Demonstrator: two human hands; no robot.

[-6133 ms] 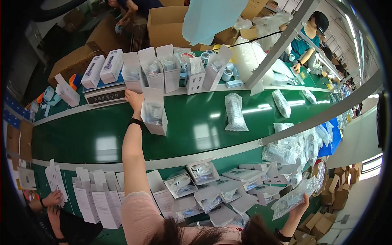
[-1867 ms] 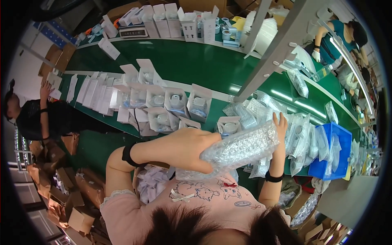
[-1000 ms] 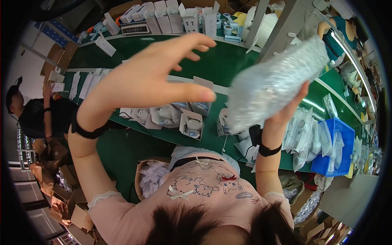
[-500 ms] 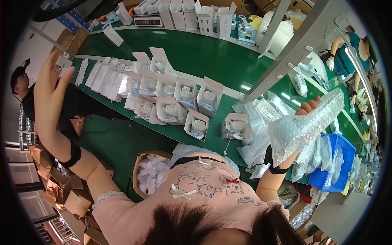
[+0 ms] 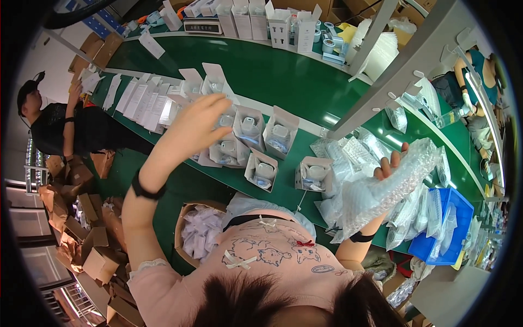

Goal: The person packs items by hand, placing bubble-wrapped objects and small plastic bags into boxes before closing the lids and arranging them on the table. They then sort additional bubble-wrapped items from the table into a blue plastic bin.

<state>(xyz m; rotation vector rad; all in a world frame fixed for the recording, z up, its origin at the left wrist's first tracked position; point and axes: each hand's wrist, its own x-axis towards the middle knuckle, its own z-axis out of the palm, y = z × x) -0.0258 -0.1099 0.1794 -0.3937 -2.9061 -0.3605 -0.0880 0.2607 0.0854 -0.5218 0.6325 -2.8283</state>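
My left hand (image 5: 200, 124) hovers above the rows of open white boxes, hiding some of them. Its fingers are stretched out with the thumb apart, and no object shows in it. On the right, my right hand (image 5: 390, 163) is closed on a long clear bubble-wrap bag (image 5: 388, 191), which hangs tilted over a pile of similar bags (image 5: 348, 155). What the bag contains is hard to make out. Nearest me stand two open boxes with white devices and small bagged parts inside: one box (image 5: 261, 170) left of centre, another box (image 5: 314, 174) beside the pile.
Folded white cartons (image 5: 143, 101) lie on the green table at left. A blue bin (image 5: 456, 229) with bubble bags is at right, near a metal post (image 5: 381, 82). A carton of small white packets (image 5: 200, 231) sits below the table edge. Two other people (image 5: 52, 120) are nearby.
My left hand has swung from the far left to over the open boxes. My right hand has lowered slightly leftward with the bubble-wrap bag. The person at left has shifted posture.
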